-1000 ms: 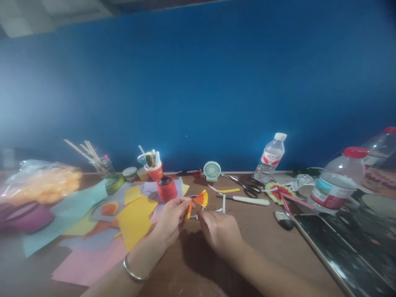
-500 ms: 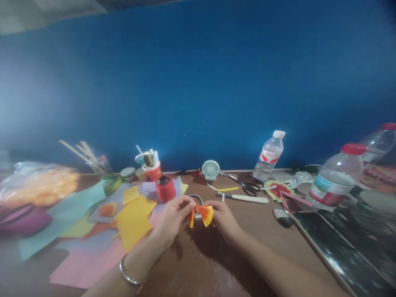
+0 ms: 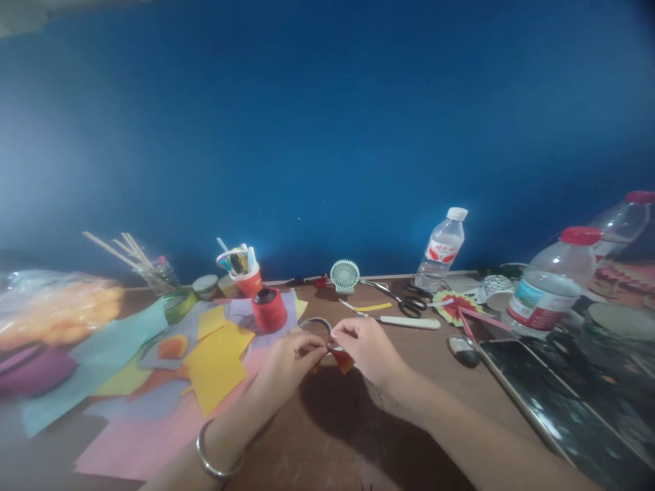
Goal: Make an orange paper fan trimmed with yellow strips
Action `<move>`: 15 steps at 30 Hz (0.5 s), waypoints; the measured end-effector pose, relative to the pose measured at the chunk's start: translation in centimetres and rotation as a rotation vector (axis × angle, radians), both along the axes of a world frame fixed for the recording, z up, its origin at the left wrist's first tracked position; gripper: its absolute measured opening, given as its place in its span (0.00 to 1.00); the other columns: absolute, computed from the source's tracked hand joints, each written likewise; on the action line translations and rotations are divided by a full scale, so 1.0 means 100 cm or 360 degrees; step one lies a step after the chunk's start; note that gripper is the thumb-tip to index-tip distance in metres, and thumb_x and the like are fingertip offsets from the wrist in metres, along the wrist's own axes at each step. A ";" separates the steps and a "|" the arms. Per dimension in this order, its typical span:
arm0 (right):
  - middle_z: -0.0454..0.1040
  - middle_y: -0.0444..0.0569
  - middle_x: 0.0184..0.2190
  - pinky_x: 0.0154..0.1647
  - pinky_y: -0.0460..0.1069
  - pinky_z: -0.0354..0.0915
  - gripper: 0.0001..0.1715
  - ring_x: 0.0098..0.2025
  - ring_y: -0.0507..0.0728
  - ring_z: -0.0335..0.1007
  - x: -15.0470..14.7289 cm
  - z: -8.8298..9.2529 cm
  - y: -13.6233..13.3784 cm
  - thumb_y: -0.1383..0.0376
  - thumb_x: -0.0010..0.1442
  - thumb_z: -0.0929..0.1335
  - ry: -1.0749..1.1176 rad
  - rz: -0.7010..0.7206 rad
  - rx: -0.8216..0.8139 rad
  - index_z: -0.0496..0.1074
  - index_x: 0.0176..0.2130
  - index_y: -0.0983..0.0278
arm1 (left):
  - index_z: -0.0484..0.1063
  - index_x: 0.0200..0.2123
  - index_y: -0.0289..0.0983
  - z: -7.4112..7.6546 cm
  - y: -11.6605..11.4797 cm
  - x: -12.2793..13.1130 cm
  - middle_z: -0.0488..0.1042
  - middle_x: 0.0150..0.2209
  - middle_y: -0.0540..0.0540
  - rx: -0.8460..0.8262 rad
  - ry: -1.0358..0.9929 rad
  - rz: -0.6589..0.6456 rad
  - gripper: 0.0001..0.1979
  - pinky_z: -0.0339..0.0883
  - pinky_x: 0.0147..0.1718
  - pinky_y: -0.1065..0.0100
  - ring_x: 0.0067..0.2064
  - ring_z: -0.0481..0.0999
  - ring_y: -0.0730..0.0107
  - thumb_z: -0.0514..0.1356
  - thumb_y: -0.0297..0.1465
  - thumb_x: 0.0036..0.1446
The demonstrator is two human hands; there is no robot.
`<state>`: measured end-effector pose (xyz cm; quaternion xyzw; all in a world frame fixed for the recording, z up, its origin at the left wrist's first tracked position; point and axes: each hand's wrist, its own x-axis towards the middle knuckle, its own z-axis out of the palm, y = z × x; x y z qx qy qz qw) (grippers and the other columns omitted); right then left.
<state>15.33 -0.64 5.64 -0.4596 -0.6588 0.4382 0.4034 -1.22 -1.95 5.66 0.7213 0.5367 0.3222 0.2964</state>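
Between my two hands, over the brown table, is a small pleated orange and yellow paper fan (image 3: 344, 361), mostly hidden by my fingers. My left hand (image 3: 293, 359) pinches its left side with thumb and forefinger. From the right, my right hand (image 3: 369, 348) closes thumb and finger near the fan's gathered top; whether it grips paper or something finer is hidden. A grey ring-shaped band (image 3: 320, 322) lies just behind the fingers. The red thread spool (image 3: 269, 311) stands upright beyond my left hand, on loose paper.
Yellow paper (image 3: 217, 365) and other coloured sheets spread at left. Behind are a cup of tools (image 3: 249, 278) and a mini fan (image 3: 344, 275). Scissors (image 3: 409, 305) and a white-handled knife (image 3: 412, 322) lie beyond my right hand. Bottles (image 3: 550, 293), a mouse (image 3: 464, 351) and a phone (image 3: 532, 389) are at right.
My right hand has moved up and inward over the fan, its fingertips now close to my left ones. The fan is more covered than before. The view has shifted slightly.
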 end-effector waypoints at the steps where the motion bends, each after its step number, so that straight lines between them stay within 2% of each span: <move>1: 0.66 0.41 0.17 0.23 0.44 0.51 0.12 0.21 0.50 0.59 -0.001 0.002 -0.004 0.66 0.52 0.62 -0.0080 -0.0014 0.0072 0.70 0.22 0.65 | 0.75 0.24 0.40 0.000 0.000 0.000 0.72 0.21 0.50 0.0013 0.0004 0.0029 0.06 0.58 0.26 0.72 0.26 0.69 0.69 0.58 0.31 0.49; 7: 0.69 0.43 0.19 0.23 0.44 0.49 0.13 0.21 0.50 0.61 -0.007 -0.002 -0.024 0.69 0.57 0.60 -0.0729 -0.0165 0.0809 0.68 0.24 0.63 | 0.75 0.26 0.40 0.004 -0.001 0.001 0.74 0.27 0.49 0.0128 0.0014 0.0280 0.06 0.59 0.29 0.71 0.28 0.69 0.68 0.58 0.33 0.48; 11: 0.71 0.44 0.21 0.25 0.46 0.49 0.12 0.22 0.50 0.64 -0.012 -0.018 -0.027 0.70 0.58 0.59 -0.0895 -0.0145 0.1167 0.69 0.29 0.64 | 0.75 0.26 0.40 0.006 -0.004 0.002 0.75 0.28 0.50 0.0112 -0.0146 0.0419 0.06 0.60 0.29 0.71 0.30 0.70 0.68 0.59 0.34 0.48; 15: 0.71 0.45 0.23 0.26 0.46 0.49 0.11 0.24 0.52 0.65 -0.014 -0.032 -0.025 0.70 0.58 0.59 -0.0971 -0.0130 0.1386 0.69 0.39 0.65 | 0.74 0.26 0.38 0.005 -0.007 0.004 0.76 0.26 0.51 0.0068 -0.0283 0.0455 0.07 0.62 0.29 0.71 0.29 0.71 0.68 0.59 0.35 0.49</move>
